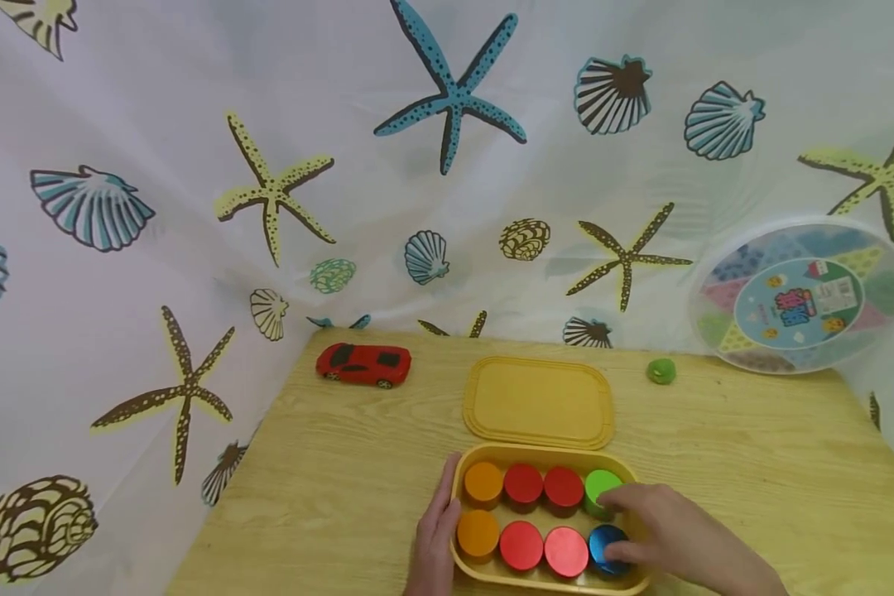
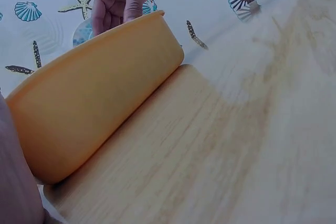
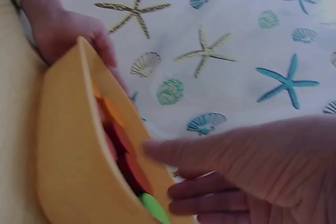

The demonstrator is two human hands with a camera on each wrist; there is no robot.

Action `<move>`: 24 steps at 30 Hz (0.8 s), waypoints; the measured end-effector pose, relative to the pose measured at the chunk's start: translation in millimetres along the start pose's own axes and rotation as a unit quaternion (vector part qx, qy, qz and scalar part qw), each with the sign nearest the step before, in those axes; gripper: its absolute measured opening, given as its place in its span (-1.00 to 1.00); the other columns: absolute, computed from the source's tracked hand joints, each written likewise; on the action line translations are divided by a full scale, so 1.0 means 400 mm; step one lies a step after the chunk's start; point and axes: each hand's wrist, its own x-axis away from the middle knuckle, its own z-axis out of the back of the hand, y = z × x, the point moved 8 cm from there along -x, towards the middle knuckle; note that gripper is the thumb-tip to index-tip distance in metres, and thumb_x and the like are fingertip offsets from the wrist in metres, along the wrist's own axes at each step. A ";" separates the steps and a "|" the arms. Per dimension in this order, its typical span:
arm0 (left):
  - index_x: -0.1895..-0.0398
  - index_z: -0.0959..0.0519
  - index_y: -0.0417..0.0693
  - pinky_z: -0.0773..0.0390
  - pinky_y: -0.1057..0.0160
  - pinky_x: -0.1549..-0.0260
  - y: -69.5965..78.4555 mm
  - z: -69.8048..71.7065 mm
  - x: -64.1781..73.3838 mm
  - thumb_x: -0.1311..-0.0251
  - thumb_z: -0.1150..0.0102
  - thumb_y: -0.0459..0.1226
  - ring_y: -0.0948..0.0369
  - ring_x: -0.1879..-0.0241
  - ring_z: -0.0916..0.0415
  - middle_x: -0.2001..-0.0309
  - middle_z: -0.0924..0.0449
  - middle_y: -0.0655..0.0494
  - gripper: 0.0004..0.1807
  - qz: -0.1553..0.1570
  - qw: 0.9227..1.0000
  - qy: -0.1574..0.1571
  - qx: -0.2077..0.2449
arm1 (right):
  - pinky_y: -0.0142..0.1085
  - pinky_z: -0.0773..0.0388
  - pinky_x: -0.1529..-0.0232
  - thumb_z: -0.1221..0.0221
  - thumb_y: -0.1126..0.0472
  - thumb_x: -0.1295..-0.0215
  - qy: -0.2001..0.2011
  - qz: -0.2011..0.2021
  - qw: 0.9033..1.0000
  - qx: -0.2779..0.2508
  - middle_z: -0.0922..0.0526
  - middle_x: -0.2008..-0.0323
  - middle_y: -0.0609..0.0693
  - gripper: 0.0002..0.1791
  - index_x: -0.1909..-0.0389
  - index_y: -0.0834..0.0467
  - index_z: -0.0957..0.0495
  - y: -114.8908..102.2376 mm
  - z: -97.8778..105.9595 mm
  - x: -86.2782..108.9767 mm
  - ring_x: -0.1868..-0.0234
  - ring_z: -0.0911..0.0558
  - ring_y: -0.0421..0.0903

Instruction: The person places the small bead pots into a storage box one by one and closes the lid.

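Note:
A yellow plastic box (image 1: 551, 581) holds several round-lidded tubs in two rows. At its left end are two orange tubs (image 1: 483, 483), with red tubs (image 1: 523, 484) in the middle. A green tub (image 1: 600, 488) and a blue tub (image 1: 603, 546) sit at the right end. Along the box's left wall rests my left hand (image 1: 434, 534), its fingers straight. My right hand (image 1: 666, 530) is over the right end, thumb at the blue lid and fingers by the green one. In the right wrist view, its thumb and fingers are spread apart, gripping nothing.
A yellow lid (image 1: 538, 403) lies flat behind the box. Further back are a red toy car (image 1: 363, 365) on the left and a small green lump (image 1: 661, 370) on the right. A round printed package (image 1: 799, 298) leans against the shell-patterned cloth (image 1: 387, 215).

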 end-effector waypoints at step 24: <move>-0.61 -0.05 -0.43 0.17 -0.21 -0.59 0.028 0.086 -0.346 -0.70 0.33 -0.17 -0.21 -0.64 0.17 -0.63 0.01 -0.32 -0.37 -0.091 0.938 -0.051 -0.330 | 0.38 -0.03 -0.50 -0.09 -0.16 -0.58 0.209 -0.057 0.972 -0.092 -0.03 -0.62 0.37 -0.05 -0.67 0.31 0.09 0.356 0.004 -0.174 -0.59 -0.03 0.41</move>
